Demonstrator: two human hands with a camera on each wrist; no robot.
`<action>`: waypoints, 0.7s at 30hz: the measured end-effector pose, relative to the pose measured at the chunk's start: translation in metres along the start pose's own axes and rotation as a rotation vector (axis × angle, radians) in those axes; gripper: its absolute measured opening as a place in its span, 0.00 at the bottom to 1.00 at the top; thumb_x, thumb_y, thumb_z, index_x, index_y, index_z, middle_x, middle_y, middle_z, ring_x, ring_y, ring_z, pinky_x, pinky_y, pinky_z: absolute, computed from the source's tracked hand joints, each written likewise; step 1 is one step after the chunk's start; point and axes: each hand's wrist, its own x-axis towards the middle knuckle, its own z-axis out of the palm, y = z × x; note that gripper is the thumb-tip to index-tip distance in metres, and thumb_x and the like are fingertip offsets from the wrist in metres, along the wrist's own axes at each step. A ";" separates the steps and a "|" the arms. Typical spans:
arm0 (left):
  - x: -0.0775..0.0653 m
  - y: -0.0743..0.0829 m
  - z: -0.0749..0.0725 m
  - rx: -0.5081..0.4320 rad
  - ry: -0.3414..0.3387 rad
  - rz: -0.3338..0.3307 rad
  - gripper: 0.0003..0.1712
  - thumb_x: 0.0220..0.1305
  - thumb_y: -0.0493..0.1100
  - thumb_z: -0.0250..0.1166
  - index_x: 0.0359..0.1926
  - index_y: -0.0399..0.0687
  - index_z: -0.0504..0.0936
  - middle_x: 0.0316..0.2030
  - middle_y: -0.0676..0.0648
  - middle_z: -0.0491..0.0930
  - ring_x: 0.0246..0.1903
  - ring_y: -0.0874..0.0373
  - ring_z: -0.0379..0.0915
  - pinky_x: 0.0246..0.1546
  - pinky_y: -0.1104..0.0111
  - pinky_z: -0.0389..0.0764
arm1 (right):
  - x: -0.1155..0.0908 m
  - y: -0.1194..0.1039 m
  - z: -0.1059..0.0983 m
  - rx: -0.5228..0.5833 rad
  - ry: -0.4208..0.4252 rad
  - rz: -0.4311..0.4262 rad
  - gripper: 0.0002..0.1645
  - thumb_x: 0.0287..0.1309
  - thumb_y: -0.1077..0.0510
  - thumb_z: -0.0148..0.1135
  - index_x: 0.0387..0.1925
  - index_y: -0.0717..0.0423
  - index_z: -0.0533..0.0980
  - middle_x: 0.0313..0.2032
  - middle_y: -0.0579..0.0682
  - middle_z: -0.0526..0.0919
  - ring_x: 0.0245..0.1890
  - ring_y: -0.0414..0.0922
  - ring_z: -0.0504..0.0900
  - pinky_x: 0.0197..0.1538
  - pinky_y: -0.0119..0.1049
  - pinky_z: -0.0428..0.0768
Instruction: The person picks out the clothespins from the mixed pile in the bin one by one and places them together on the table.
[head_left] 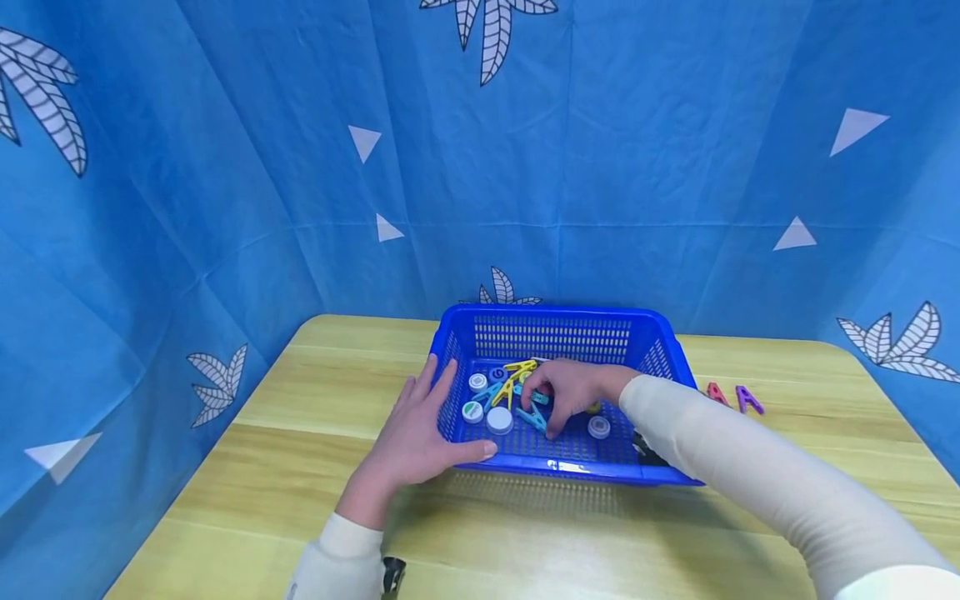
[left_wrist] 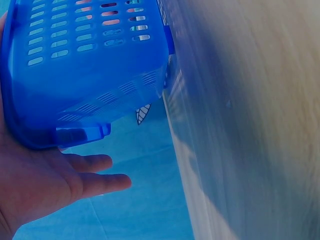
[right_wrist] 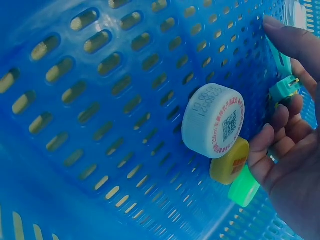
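Inside the blue plastic basket (head_left: pixel 555 468), my right hand (head_left: pixel 573 387) reaches down with curled fingers. Its thumb and index finger are at the two ends of a teal clothespin (head_left: pixel 532 418), pinching it; the same clothespin (right_wrist: pixel 284 60) shows between thumb and fingers in the right wrist view. More clothespins lie left of this hand, among them a yellow clothespin (head_left: pixel 504 394). My left hand (head_left: pixel 412 433) lies spread over the basket's left front corner, thumb along the front rim, fingers straight. In the left wrist view, the left hand (left_wrist: pixel 45 185) is partly hidden by the basket.
Bottle caps lie in the basket: a large white cap (head_left: pixel 499 420), a green-and-white cap (head_left: pixel 472 412), a white cap (right_wrist: pixel 214 121), a yellow cap (right_wrist: pixel 230 161) and a green cap (right_wrist: pixel 244 187). Right of the basket, a red clothespin (head_left: pixel 717 393) and a purple clothespin (head_left: pixel 748 400) lie on the wooden table (head_left: pixel 300 467).
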 end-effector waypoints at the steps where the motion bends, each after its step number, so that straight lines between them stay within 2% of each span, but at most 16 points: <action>1: 0.000 0.000 0.000 0.000 0.000 0.000 0.74 0.38 0.83 0.68 0.80 0.61 0.44 0.79 0.50 0.34 0.75 0.34 0.31 0.62 0.31 0.54 | 0.000 0.000 0.000 0.006 0.000 0.003 0.23 0.36 0.58 0.86 0.37 0.43 0.84 0.35 0.47 0.80 0.35 0.43 0.72 0.38 0.39 0.74; 7: 0.000 0.000 0.000 -0.004 -0.003 -0.005 0.74 0.38 0.83 0.68 0.81 0.61 0.45 0.79 0.50 0.34 0.75 0.35 0.31 0.62 0.31 0.54 | 0.000 0.000 0.000 0.033 -0.017 0.003 0.20 0.36 0.60 0.85 0.34 0.46 0.84 0.34 0.46 0.81 0.34 0.43 0.74 0.38 0.39 0.75; 12: -0.001 0.000 0.000 -0.005 -0.010 -0.010 0.74 0.38 0.83 0.67 0.80 0.61 0.44 0.79 0.50 0.34 0.75 0.35 0.31 0.62 0.31 0.53 | 0.000 0.000 0.000 0.048 -0.029 0.007 0.20 0.37 0.60 0.84 0.34 0.44 0.84 0.34 0.47 0.81 0.34 0.43 0.74 0.38 0.39 0.75; 21: 0.001 0.001 -0.002 -0.001 -0.016 -0.006 0.74 0.39 0.83 0.67 0.81 0.62 0.44 0.79 0.51 0.33 0.75 0.36 0.31 0.63 0.32 0.53 | 0.002 -0.001 -0.004 0.103 -0.045 -0.049 0.18 0.40 0.62 0.82 0.35 0.47 0.85 0.31 0.58 0.77 0.28 0.41 0.69 0.33 0.37 0.72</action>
